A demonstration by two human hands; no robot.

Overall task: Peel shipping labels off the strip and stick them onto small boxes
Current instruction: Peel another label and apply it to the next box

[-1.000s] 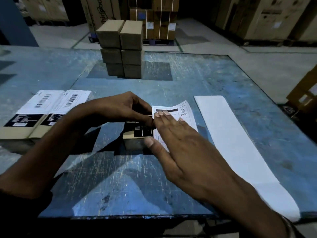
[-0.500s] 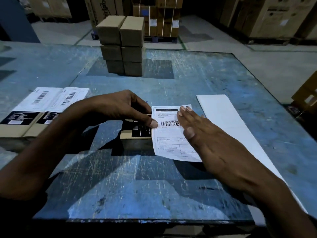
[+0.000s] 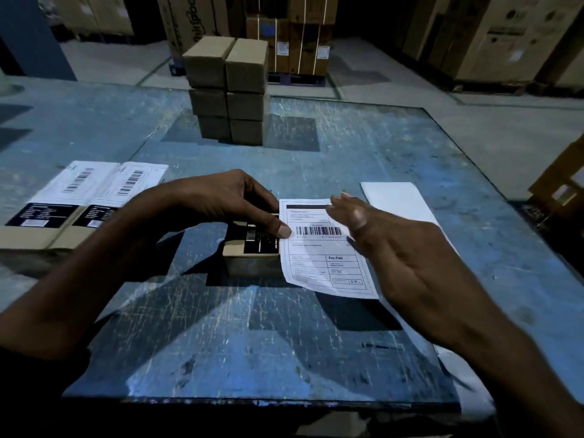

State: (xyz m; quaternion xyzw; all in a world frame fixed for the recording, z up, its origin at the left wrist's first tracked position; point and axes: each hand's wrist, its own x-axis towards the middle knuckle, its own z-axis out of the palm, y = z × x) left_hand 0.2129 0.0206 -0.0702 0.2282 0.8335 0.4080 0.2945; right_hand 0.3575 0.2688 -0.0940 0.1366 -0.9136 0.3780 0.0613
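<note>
A small cardboard box with a black printed panel sits at the middle of the blue table. My left hand curls over its top, thumb pressing the left edge of a white shipping label against the box. The label sticks out to the right of the box, barcode up, its lower corner hanging free. My right hand hovers over the label's right side, fingers straight and spread, holding nothing. The white backing strip lies behind my right hand, running toward the near right table edge.
Two labelled boxes lie side by side at the left. A stack of plain small boxes stands at the back middle of the table. Large cartons line the floor behind, and another carton sits beyond the right edge.
My right hand slid off the label to the right and lifted, uncovering the printed face. The label now lies flatter beside the box. My left thumb stays on its left edge.
</note>
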